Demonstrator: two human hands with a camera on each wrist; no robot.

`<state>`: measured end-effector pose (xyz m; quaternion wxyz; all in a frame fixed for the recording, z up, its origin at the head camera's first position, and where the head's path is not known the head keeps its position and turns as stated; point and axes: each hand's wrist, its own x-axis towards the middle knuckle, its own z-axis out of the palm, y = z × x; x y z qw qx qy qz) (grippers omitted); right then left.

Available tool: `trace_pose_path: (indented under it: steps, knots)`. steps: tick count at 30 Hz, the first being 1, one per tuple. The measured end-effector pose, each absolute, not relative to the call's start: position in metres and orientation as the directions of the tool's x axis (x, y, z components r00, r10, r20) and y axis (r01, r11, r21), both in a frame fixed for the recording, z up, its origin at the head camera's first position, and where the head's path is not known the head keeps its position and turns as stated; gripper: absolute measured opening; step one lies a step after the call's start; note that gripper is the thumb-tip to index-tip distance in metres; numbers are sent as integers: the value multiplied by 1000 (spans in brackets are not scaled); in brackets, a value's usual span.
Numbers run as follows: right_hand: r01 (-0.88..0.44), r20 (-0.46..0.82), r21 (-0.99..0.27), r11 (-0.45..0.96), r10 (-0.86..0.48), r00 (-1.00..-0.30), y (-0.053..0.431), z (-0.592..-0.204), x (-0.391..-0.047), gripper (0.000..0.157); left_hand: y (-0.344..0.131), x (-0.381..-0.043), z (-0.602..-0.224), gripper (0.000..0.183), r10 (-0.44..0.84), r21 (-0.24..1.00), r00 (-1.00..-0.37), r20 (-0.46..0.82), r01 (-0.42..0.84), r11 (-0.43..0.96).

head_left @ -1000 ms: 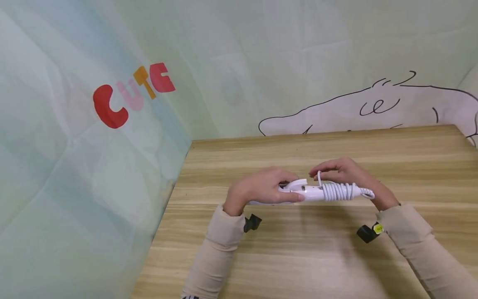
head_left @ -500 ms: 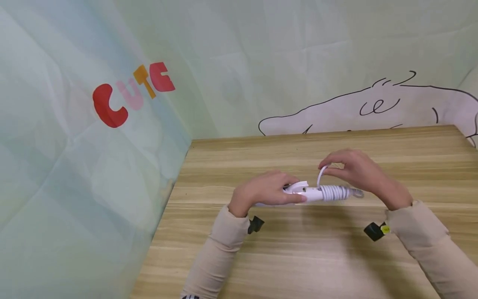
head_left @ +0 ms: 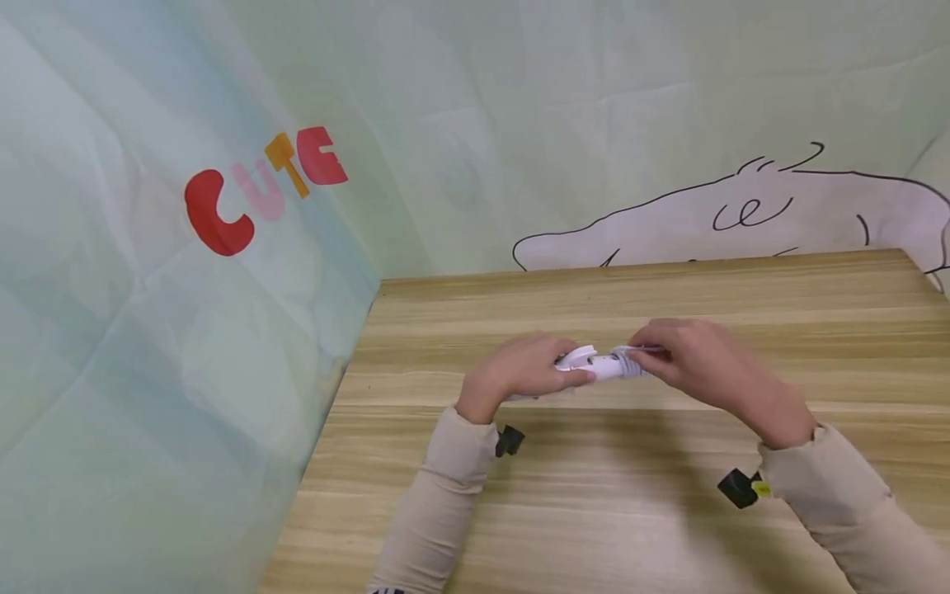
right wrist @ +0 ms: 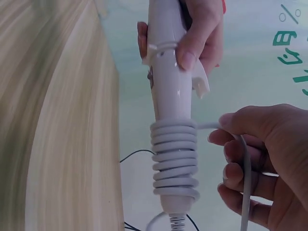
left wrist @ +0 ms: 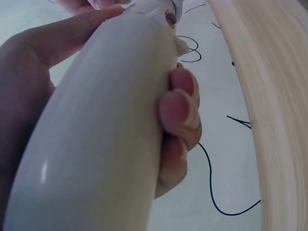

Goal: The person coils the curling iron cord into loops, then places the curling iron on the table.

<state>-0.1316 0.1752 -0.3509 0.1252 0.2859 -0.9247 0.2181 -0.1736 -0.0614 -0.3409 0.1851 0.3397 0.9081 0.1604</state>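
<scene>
My left hand [head_left: 523,367] grips a white curling iron [head_left: 607,368], held above the table with its handle pointing right. In the left wrist view its smooth, thick white body [left wrist: 96,125] fills the hand, fingers curled round one side. A white lever [right wrist: 200,84] sticks out beside the left thumb. Several tight turns of pale power cord [right wrist: 174,156] circle the handle near its ribbed end [right wrist: 177,222]. My right hand [right wrist: 284,159] pinches the cord between thumb and forefinger, where it leaves the topmost turn; a loose length [right wrist: 247,185] hangs down across the palm.
A wood-grain table [head_left: 594,528] lies beneath both hands. Pale fabric walls [head_left: 475,148] stand at its back and left, printed with coloured letters and a line-drawn figure [head_left: 653,223]. Small dark cameras [head_left: 738,488] sit at both wrists.
My right hand first lifted the cord up and to the right, then came down over the handle, covering its end in the head view. The left hand keeps its grip, shifting slightly.
</scene>
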Motion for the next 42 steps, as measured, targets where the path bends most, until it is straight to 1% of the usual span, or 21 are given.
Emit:
trace_pose_path:
  steps: [3,7,12,15,18,21,25,30,34,39,42]
  knots:
    - [-532,306,-408,742,-438,-846,172,-353,-128,10,-65,-178,-342,32,668,414,-714,-207,555,722]
    - [-485,227,-507,713,-433,-873,170,-356,-127,11,-69,-182,-342,32,665,415,-722,-193,554,722]
    - [-445,133,-610,656,-469,-873,169,-363,-127,9,-72,-184,-340,33,650,420,-737,-187,538,731]
    - [-434,112,-644,630,-483,-868,169,-368,-129,6,-72,-185,-339,33,642,424,-744,-183,530,735]
    - [-430,118,-683,591,-491,-863,170,-375,-131,6,-73,-186,-337,33,639,429,-748,-179,526,735]
    - [-442,158,-719,536,-494,-855,171,-385,-134,7,-74,-186,-336,33,644,438,-747,-167,529,727]
    - [-440,207,-787,433,-486,-849,171,-400,-137,12,-74,-186,-335,32,654,446,-743,-145,541,713]
    - [-415,235,-855,310,-482,-844,171,-420,-141,17,-73,-186,-334,33,672,464,-729,-130,554,691]
    - [-396,241,-886,241,-489,-838,173,-430,-144,20,-73,-185,-333,33,690,493,-714,-117,562,665]
    - [-409,292,-901,143,-498,-817,178,-439,-150,22,-71,-184,-333,31,717,535,-687,-115,566,628]
    - [-417,307,-898,137,-483,-820,182,-442,-153,19,-69,-183,-335,30,742,556,-661,-111,577,598]
